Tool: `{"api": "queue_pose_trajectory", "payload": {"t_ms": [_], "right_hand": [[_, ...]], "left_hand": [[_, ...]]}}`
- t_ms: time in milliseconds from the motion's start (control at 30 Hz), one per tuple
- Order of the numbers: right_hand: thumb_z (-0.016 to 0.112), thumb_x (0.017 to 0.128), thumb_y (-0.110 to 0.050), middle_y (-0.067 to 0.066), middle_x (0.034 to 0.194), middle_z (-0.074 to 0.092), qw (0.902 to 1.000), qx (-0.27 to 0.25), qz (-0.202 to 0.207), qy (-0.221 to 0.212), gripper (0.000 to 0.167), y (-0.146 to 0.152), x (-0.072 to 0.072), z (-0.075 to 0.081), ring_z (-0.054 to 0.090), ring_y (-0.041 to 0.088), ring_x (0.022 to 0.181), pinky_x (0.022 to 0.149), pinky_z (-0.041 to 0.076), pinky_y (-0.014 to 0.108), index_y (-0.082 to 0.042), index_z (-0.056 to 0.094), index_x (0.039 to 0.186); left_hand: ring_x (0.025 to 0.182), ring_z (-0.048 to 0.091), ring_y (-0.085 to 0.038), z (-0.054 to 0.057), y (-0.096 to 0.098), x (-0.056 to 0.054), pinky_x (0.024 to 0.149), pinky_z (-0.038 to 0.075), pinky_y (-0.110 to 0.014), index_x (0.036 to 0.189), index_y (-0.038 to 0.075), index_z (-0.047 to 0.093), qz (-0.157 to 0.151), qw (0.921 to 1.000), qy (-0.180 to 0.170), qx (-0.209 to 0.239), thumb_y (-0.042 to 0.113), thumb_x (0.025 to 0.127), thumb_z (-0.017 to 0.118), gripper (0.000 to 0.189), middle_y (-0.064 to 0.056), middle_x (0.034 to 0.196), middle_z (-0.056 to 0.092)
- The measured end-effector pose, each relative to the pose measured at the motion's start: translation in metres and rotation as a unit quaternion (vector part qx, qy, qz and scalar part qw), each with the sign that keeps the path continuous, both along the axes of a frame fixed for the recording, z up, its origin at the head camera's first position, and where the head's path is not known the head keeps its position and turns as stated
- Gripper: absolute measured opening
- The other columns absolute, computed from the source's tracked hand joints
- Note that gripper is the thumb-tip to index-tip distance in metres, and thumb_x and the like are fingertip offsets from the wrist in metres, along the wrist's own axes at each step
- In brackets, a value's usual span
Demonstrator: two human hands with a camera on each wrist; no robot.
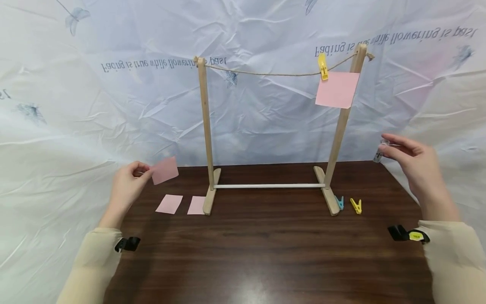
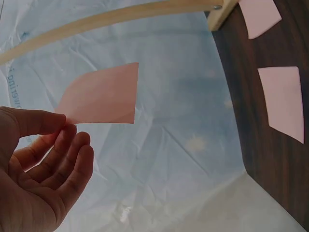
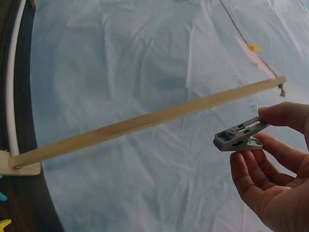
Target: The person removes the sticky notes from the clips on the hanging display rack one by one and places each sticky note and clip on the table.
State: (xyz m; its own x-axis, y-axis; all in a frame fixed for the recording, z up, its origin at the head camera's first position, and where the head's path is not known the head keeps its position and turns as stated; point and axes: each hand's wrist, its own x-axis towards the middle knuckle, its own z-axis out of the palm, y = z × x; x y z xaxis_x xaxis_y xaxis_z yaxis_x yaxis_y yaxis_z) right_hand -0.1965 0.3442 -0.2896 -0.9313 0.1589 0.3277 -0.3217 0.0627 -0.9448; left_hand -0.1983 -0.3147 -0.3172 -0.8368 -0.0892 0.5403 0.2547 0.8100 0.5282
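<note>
My left hand (image 1: 129,185) pinches a pink square of paper (image 1: 166,170) by one corner, above the table's left side. In the left wrist view that paper (image 2: 104,96) hangs clear of everything but my thumb and fingertips. My right hand (image 1: 419,169) holds a grey clothespin (image 1: 379,153) between thumb and fingers, right of the wooden stand. The right wrist view shows the clothespin (image 3: 239,135) gripped at its handle end. On the stand's string (image 1: 265,74), a yellow clothespin (image 1: 323,67) holds another pink paper (image 1: 337,89) near the right post.
Two pink papers, a left one (image 1: 169,204) and a right one (image 1: 195,205), lie by the stand's left foot (image 1: 211,194). A blue clothespin (image 1: 340,203) and a yellow clothespin (image 1: 357,206) lie by its right foot. A white rod (image 1: 269,185) joins the posts; patterned sheeting hangs behind.
</note>
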Motion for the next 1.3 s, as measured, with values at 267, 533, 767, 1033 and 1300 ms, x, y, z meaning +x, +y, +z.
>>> {"api": "queue_pose_trajectory", "payload": {"t_ms": [267, 533, 767, 1033, 1300], "right_hand": [[0.071, 0.096, -0.029, -0.026, 0.118, 0.057, 0.9828, 0.153, -0.077, -0.069, 0.050, 0.016, -0.001, -0.025, 0.056, -0.010, 0.098, 0.084, 0.038, 0.005, -0.023, 0.059, 0.144], [0.072, 0.095, -0.033, -0.032, 0.101, 0.062, 0.9801, 0.151, -0.095, -0.087, 0.048, 0.030, -0.009, -0.053, 0.061, -0.007, 0.084, 0.069, 0.043, 0.006, -0.024, 0.061, 0.141], [0.070, 0.091, -0.051, -0.037, 0.093, 0.055, 0.9616, 0.208, -0.122, -0.132, 0.059, 0.038, -0.019, -0.078, 0.059, -0.010, 0.077, 0.062, 0.044, 0.013, -0.024, 0.059, 0.143], [0.060, 0.096, -0.056, -0.006, 0.117, 0.060, 0.9373, 0.279, -0.127, -0.166, 0.075, 0.048, -0.032, -0.106, 0.055, -0.009, 0.072, 0.067, 0.047, 0.026, -0.002, 0.049, 0.148], [0.052, 0.102, -0.049, 0.039, 0.131, 0.051, 0.9194, 0.323, -0.122, -0.188, 0.072, 0.050, -0.038, -0.128, 0.056, 0.050, 0.107, 0.074, 0.049, 0.058, 0.006, 0.044, 0.148]], "left_hand": [[0.067, 0.057, -0.008, -0.024, -0.010, 0.010, 0.059, 0.041, -0.013, 0.091, -0.001, 0.071, 0.001, 0.9990, 0.014, -0.042, 0.004, 0.090, 0.071, 0.006, -0.013, 0.079, 0.070], [0.067, 0.060, -0.018, -0.048, 0.002, 0.015, 0.059, 0.047, -0.029, 0.091, 0.000, 0.069, -0.036, 0.9961, -0.008, -0.080, 0.000, 0.088, 0.071, 0.004, -0.006, 0.076, 0.068], [0.064, 0.059, -0.020, -0.062, 0.018, 0.017, 0.058, 0.048, -0.038, 0.089, 0.002, 0.069, -0.047, 0.9891, -0.009, -0.139, -0.003, 0.086, 0.071, 0.006, -0.006, 0.075, 0.066], [0.065, 0.057, -0.017, -0.082, 0.039, 0.023, 0.058, 0.049, -0.038, 0.091, 0.003, 0.069, -0.070, 0.9807, -0.039, -0.178, -0.003, 0.084, 0.071, 0.009, -0.004, 0.078, 0.063], [0.060, 0.043, -0.010, -0.098, 0.056, 0.030, 0.053, 0.038, -0.028, 0.083, 0.011, 0.065, -0.106, 0.9681, -0.081, -0.212, -0.003, 0.081, 0.074, 0.017, 0.006, 0.071, 0.049]]}}
